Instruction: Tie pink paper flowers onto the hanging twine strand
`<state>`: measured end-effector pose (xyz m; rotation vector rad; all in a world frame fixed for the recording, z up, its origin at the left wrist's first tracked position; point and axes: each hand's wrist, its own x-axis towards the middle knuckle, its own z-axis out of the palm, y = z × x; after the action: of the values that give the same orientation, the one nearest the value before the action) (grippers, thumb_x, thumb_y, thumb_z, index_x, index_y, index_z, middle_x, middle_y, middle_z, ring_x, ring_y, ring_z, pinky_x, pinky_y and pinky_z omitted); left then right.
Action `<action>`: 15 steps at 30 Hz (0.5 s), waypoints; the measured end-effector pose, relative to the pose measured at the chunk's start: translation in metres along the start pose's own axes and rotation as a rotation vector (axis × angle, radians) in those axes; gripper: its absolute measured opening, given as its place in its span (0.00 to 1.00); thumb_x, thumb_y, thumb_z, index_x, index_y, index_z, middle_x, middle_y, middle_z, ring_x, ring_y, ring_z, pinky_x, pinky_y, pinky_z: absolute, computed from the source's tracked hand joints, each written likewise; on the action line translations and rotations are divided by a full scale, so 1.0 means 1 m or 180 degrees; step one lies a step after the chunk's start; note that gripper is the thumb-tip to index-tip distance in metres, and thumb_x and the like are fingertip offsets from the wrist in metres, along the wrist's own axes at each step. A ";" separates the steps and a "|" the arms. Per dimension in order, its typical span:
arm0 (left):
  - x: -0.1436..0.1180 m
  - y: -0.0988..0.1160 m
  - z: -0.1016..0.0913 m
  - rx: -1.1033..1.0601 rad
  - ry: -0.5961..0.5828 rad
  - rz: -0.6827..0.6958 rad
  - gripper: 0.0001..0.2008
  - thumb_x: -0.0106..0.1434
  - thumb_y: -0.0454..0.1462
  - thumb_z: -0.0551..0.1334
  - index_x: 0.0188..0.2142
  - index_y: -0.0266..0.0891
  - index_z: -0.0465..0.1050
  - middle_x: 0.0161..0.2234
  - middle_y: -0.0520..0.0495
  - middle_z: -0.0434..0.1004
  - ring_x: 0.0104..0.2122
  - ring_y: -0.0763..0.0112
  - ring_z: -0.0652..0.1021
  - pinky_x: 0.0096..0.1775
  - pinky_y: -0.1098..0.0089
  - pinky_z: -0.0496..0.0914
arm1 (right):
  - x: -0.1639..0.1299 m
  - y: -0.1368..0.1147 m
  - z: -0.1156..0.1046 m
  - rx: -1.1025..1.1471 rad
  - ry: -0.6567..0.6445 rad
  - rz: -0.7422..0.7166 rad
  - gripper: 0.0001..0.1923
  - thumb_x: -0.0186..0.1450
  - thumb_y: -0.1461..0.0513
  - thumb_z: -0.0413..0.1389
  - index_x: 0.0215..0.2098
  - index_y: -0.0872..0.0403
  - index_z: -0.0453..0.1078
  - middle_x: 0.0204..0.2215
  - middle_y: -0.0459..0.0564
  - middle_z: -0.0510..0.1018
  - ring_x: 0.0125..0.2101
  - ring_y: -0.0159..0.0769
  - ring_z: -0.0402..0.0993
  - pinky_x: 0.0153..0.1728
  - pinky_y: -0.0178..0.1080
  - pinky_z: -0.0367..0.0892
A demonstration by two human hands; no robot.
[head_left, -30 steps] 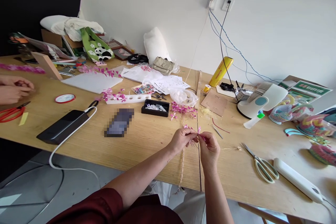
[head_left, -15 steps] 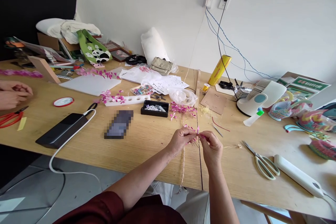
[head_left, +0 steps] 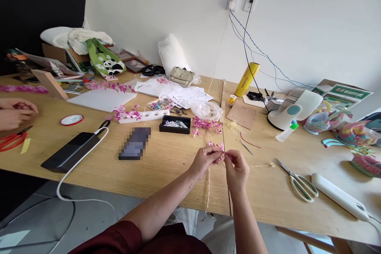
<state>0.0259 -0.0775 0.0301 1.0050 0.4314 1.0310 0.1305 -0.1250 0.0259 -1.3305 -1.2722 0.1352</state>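
Note:
My left hand (head_left: 206, 159) is closed in a pinch on a small pink artificial flower sprig (head_left: 220, 147) above the table. Close beside it, my right hand (head_left: 237, 168) pinches a thin pink piece of the same sprig, fingertips almost touching the left ones. The exact spot they pinch is too small to make out. Under my left hand runs a braided pale cord (head_left: 207, 194), hanging over the table's front edge. Beyond my hands lies a cluster of pink flowers (head_left: 206, 124).
Scissors (head_left: 299, 182) and a white elongated device (head_left: 339, 196) lie to the right, near a white fan (head_left: 297, 109). A black tray (head_left: 175, 124), phone (head_left: 135, 143) and black power bank (head_left: 73, 151) are left. Another person's hands (head_left: 16, 113) rest at far left beside red-handled scissors (head_left: 13, 139).
The view has shifted slightly. My right hand has turned a little and its fingers have drawn closer together; both hands stay at the flower sprig.

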 end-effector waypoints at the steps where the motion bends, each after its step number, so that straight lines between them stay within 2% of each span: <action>1: 0.000 0.000 0.000 -0.0004 -0.0005 -0.0031 0.11 0.52 0.41 0.63 0.28 0.32 0.73 0.19 0.52 0.64 0.20 0.80 0.63 0.24 0.75 0.55 | 0.000 0.000 -0.001 -0.0006 -0.0024 0.0049 0.01 0.59 0.64 0.53 0.29 0.54 0.65 0.24 0.44 0.69 0.25 0.29 0.65 0.27 0.33 0.62; 8: 0.001 -0.004 -0.003 0.0114 -0.0074 -0.0056 0.12 0.52 0.41 0.63 0.29 0.32 0.72 0.18 0.53 0.63 0.20 0.80 0.62 0.25 0.75 0.55 | 0.006 -0.006 -0.006 -0.0324 -0.0228 -0.0053 0.02 0.58 0.64 0.53 0.27 0.54 0.66 0.24 0.44 0.69 0.24 0.28 0.65 0.25 0.32 0.62; 15: 0.001 -0.007 -0.006 0.0301 -0.0067 0.0016 0.12 0.52 0.41 0.63 0.29 0.32 0.73 0.18 0.53 0.63 0.21 0.79 0.63 0.25 0.75 0.56 | 0.010 -0.004 -0.009 -0.0299 -0.0433 -0.0182 0.04 0.60 0.64 0.52 0.27 0.53 0.68 0.26 0.46 0.72 0.29 0.31 0.68 0.31 0.34 0.64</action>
<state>0.0260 -0.0750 0.0212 1.1009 0.4640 1.0110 0.1381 -0.1252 0.0372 -1.3823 -1.4452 0.1288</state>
